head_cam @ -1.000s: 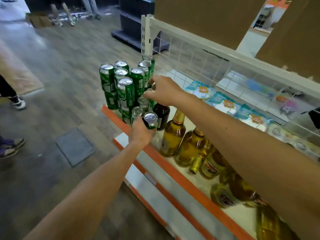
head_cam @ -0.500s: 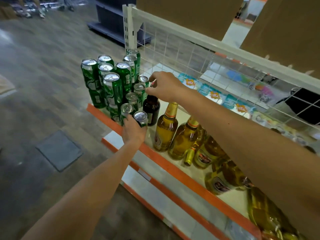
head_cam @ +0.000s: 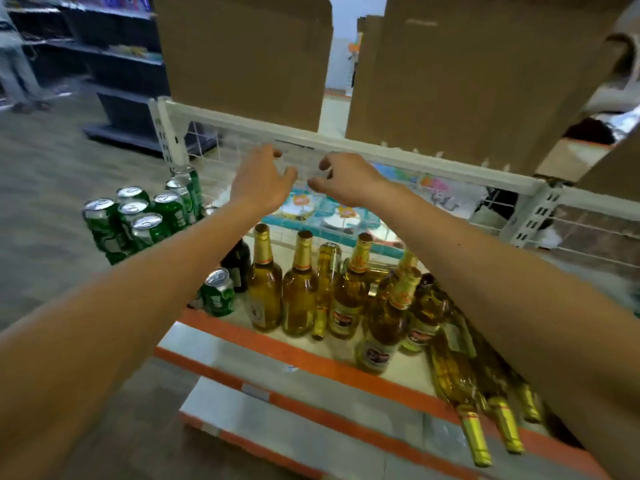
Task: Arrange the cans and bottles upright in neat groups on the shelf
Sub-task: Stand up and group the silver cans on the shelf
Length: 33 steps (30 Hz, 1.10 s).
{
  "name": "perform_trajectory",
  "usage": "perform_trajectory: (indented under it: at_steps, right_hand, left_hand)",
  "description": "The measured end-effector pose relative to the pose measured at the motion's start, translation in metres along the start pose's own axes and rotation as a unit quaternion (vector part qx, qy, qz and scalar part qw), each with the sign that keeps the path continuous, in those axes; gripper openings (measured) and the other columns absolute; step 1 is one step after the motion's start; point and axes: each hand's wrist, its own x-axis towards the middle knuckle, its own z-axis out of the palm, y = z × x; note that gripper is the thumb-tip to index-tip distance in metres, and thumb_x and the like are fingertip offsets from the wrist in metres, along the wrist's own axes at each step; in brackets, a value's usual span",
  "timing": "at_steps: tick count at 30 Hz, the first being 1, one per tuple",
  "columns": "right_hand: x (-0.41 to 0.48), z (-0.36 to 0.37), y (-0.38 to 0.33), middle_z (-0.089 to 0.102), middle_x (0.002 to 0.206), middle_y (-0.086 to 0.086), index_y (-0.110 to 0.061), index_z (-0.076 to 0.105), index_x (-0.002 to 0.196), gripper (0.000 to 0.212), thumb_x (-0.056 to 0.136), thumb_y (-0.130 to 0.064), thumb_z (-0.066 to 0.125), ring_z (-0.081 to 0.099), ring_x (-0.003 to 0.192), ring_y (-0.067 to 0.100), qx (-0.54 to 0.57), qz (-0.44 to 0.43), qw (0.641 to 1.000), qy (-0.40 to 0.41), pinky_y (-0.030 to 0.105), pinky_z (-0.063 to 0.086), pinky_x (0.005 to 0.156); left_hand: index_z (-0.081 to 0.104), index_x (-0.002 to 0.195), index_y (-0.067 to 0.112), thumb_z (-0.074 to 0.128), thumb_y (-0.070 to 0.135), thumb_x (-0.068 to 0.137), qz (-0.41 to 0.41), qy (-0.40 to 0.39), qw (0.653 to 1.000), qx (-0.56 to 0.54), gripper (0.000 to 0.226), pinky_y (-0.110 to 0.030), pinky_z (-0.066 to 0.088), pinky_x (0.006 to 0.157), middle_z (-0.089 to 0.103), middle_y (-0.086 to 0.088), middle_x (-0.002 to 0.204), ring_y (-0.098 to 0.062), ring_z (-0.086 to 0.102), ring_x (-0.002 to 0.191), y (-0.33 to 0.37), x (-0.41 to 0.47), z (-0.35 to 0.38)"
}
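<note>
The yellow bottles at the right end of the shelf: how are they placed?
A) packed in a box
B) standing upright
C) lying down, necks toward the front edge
C: these yellow bottles lie tipped over, and their gold foil necks point out past the orange front edge of the shelf.

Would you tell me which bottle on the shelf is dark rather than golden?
The dark bottle at the left end of the bottle row, just behind a green can. The other bottles in view are golden.
</note>
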Motion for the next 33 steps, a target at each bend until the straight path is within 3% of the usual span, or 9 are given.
perform_trajectory:
  at_steps: [3, 9, 14, 18, 21, 24, 26, 30, 33]
  right_hand:
    - [-0.029, -0.032, 0.041, 0.058, 0.133, 0.011, -0.009, 0.053, 0.134, 0.054, 0.093, -0.044, 0.06, 0.057, 0.117, 0.027, -0.012, 0.045, 0.998, 0.028, 0.035, 0.046, 0.094]
    - [-0.118, -0.09, 0.138, 0.059, 0.129, 0.012, -0.008, 0.052, 0.133, 0.054, 0.094, -0.044, 0.059, 0.058, 0.111, 0.028, -0.031, 0.138, 0.988, 0.06, 0.04, 0.049, 0.091]
    - [-0.216, -0.123, 0.221, 0.059, 0.126, 0.01, -0.008, 0.053, 0.132, 0.051, 0.094, -0.042, 0.059, 0.06, 0.104, 0.027, -0.026, 0.203, 0.977, 0.065, 0.039, 0.05, 0.089]
    - [-0.3, -0.144, 0.286, 0.059, 0.122, 0.008, -0.008, 0.052, 0.131, 0.049, 0.096, -0.043, 0.057, 0.056, 0.098, 0.024, -0.058, 0.242, 0.967, 0.063, 0.034, 0.042, 0.076]
    - [-0.359, -0.155, 0.335, 0.057, 0.132, 0.009, -0.008, 0.053, 0.134, 0.052, 0.095, -0.042, 0.058, 0.057, 0.112, 0.028, -0.047, 0.279, 0.957, 0.069, 0.033, 0.044, 0.081]
    - [-0.413, -0.165, 0.38, 0.058, 0.131, 0.014, -0.002, 0.057, 0.126, 0.05, 0.094, -0.04, 0.059, 0.058, 0.109, 0.032, -0.049, 0.318, 0.944, 0.071, 0.041, 0.05, 0.089]
    - [-0.446, -0.17, 0.406, 0.061, 0.12, 0.014, -0.003, 0.059, 0.121, 0.048, 0.093, -0.041, 0.06, 0.058, 0.1, 0.03, -0.044, 0.339, 0.937, 0.07, 0.036, 0.046, 0.078]
    - [-0.493, -0.172, 0.452, 0.057, 0.082, 0.007, -0.012, 0.056, 0.087, 0.029, 0.092, -0.041, 0.061, 0.055, 0.073, 0.024, -0.032, 0.375, 0.923, 0.08, 0.032, 0.038, 0.058]
    - [-0.508, -0.167, 0.48, 0.061, 0.087, 0.009, -0.01, 0.059, 0.094, 0.031, 0.092, -0.041, 0.061, 0.06, 0.08, 0.026, -0.013, 0.386, 0.919, 0.083, 0.034, 0.049, 0.067]
  left_hand:
    - [0.053, 0.133, 0.012, 0.06, 0.044, 0.093, 0.059, -0.052, 0.997, 0.006, 0.052, -0.033, 0.043, 0.093, 0.057, -0.008, 0.131, -0.024, 0.056, 0.116, 0.058, -0.003, 0.014]
    - [0.053, 0.133, 0.016, 0.064, 0.05, 0.088, 0.141, -0.185, 0.971, 0.053, 0.058, -0.04, 0.048, 0.096, 0.056, -0.008, 0.134, -0.026, 0.057, 0.115, 0.163, -0.037, 0.068]
    - [0.052, 0.135, 0.011, 0.065, 0.046, 0.089, 0.195, -0.229, 0.951, 0.069, 0.059, -0.043, 0.046, 0.1, 0.054, -0.011, 0.136, -0.028, 0.054, 0.12, 0.255, -0.089, 0.12]
    - [0.052, 0.134, 0.011, 0.067, 0.047, 0.088, 0.231, -0.261, 0.934, 0.074, 0.06, -0.039, 0.048, 0.093, 0.056, -0.011, 0.133, -0.029, 0.056, 0.116, 0.327, -0.143, 0.163]
    - [0.054, 0.129, 0.011, 0.066, 0.045, 0.089, 0.25, -0.298, 0.919, 0.07, 0.054, -0.036, 0.046, 0.088, 0.057, -0.01, 0.126, -0.028, 0.057, 0.111, 0.374, -0.185, 0.196]
    - [0.054, 0.129, 0.011, 0.064, 0.045, 0.091, 0.273, -0.33, 0.901, 0.068, 0.052, -0.035, 0.044, 0.086, 0.056, -0.01, 0.125, -0.026, 0.056, 0.109, 0.415, -0.224, 0.231]
    - [0.049, 0.138, 0.01, 0.063, 0.045, 0.091, 0.293, -0.344, 0.889, 0.075, 0.059, -0.039, 0.046, 0.093, 0.053, -0.01, 0.136, -0.029, 0.054, 0.118, 0.438, -0.247, 0.254]
    - [0.048, 0.138, 0.011, 0.063, 0.041, 0.093, 0.32, -0.369, 0.869, 0.082, 0.056, -0.038, 0.045, 0.092, 0.052, -0.012, 0.138, -0.031, 0.054, 0.12, 0.477, -0.279, 0.294]
    - [0.046, 0.14, 0.01, 0.062, 0.041, 0.094, 0.332, -0.377, 0.86, 0.089, 0.058, -0.037, 0.044, 0.093, 0.047, -0.012, 0.144, -0.03, 0.051, 0.124, 0.494, -0.285, 0.322]
